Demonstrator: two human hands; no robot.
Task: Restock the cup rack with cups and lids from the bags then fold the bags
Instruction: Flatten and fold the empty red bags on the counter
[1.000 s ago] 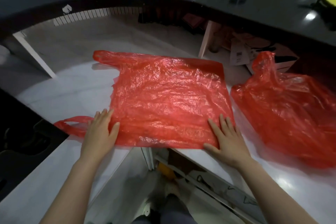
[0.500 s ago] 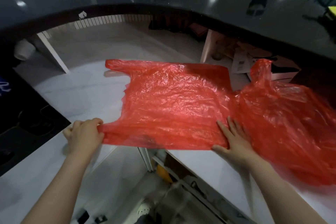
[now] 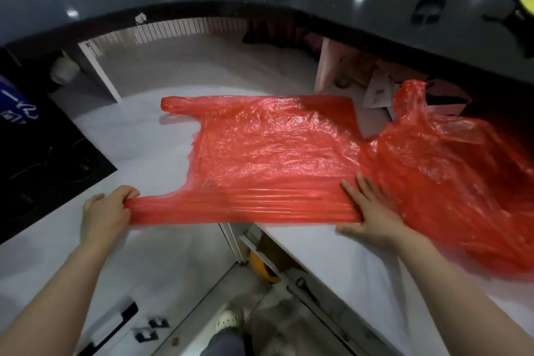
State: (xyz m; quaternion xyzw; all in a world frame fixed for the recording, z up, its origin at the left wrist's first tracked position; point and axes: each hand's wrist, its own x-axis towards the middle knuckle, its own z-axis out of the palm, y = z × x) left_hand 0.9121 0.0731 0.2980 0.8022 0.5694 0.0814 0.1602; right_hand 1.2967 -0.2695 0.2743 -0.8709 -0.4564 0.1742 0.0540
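A red bag [image 3: 274, 159] is spread flat on the white desk [image 3: 150, 136], its near handle gripped & pulled taut by the closed left hand [image 3: 105, 211], its near-right corner pinned by the open, flat right hand [image 3: 372, 211], w/ a 2nd crumpled bag [image 3: 450, 170] touching its right edge.

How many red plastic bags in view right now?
2. One flat bag spread on the white counter, its near edge held by the left hand and pinned by the right hand. One crumpled bag at right, overlapping it. Others could be out of frame.
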